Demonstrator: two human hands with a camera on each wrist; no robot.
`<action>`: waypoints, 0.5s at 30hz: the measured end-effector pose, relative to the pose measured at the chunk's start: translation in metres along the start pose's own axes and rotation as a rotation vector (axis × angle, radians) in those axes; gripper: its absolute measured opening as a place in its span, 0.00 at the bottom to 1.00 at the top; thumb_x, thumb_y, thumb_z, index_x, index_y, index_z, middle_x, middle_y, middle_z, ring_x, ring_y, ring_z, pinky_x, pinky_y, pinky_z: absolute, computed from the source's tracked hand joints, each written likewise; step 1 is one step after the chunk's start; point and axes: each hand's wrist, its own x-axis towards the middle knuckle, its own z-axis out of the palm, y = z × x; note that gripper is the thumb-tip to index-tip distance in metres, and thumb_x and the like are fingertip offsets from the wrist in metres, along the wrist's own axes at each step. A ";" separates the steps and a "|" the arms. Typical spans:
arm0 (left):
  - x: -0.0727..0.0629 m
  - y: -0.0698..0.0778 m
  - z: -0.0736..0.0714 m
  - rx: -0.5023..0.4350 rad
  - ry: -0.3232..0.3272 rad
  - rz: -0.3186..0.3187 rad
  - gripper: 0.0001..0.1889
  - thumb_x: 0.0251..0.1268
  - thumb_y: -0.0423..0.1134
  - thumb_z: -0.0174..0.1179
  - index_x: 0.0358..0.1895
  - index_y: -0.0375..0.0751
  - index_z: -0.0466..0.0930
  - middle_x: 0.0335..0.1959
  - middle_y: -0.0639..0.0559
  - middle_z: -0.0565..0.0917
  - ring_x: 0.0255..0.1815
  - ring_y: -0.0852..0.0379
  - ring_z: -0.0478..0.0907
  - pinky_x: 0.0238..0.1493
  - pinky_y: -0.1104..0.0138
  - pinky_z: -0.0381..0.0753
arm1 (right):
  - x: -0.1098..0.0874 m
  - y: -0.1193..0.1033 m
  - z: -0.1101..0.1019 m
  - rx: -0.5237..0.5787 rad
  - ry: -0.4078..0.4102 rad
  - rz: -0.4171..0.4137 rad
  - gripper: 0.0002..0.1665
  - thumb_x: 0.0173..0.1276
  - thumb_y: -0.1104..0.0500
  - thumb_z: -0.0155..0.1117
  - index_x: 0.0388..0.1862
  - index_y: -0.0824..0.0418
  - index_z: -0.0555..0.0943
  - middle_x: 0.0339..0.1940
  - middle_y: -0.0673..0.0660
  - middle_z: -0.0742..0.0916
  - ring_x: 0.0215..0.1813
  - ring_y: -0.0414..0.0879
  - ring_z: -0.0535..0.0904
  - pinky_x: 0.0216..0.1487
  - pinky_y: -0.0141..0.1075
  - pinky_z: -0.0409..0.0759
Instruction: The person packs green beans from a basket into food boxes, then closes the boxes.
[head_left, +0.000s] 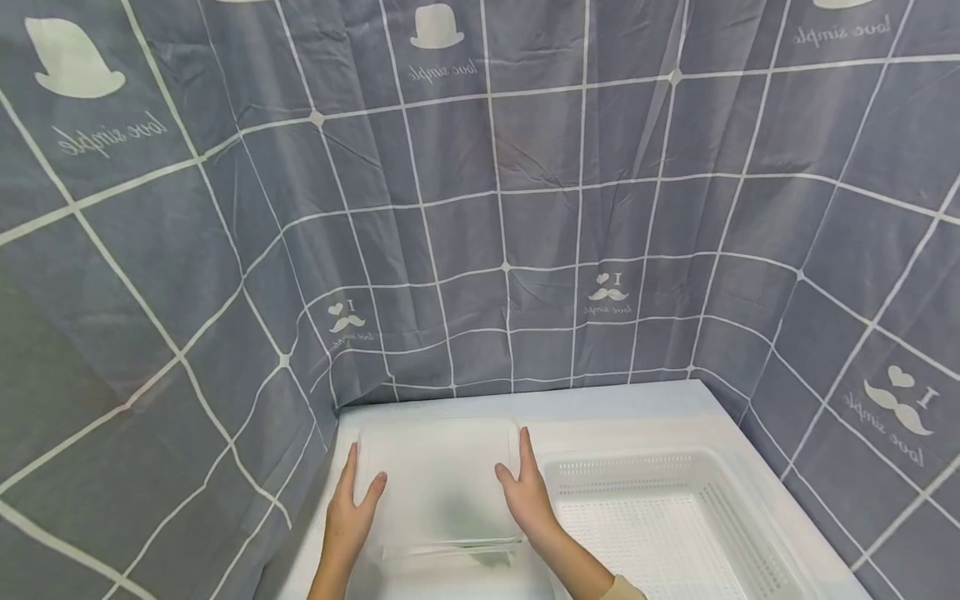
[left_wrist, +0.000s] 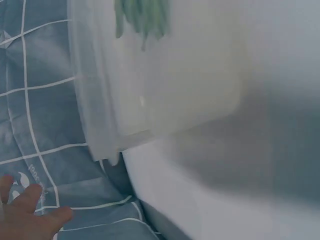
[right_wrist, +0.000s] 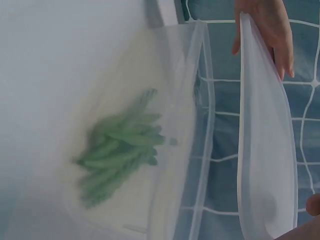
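Observation:
A translucent white plastic lid [head_left: 438, 467] is held tilted in front of me, one hand on each side. My left hand [head_left: 347, 517] grips its left edge with the thumb over the face. My right hand [head_left: 528, 500] holds the opposite edge the same way. Under the lid is a translucent plastic container [head_left: 450, 579], its lower part cut off by the frame. Green pods [right_wrist: 122, 150] lie bunched inside it, seen blurred through the wall in the right wrist view. In that view the lid [right_wrist: 267, 135] is apart from the container's rim [right_wrist: 200, 125].
A white perforated plastic basket [head_left: 750, 500] stands to the right on the white table [head_left: 600, 408]. Grey checked cloth [head_left: 540, 225] hangs behind the table and along both sides.

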 end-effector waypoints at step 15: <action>-0.007 -0.032 0.028 0.004 -0.058 -0.105 0.48 0.78 0.62 0.59 0.88 0.41 0.47 0.86 0.29 0.54 0.85 0.25 0.52 0.82 0.32 0.55 | 0.004 0.032 0.004 -0.050 -0.043 0.073 0.55 0.76 0.59 0.59 0.88 0.69 0.37 0.89 0.73 0.44 0.88 0.74 0.38 0.84 0.70 0.39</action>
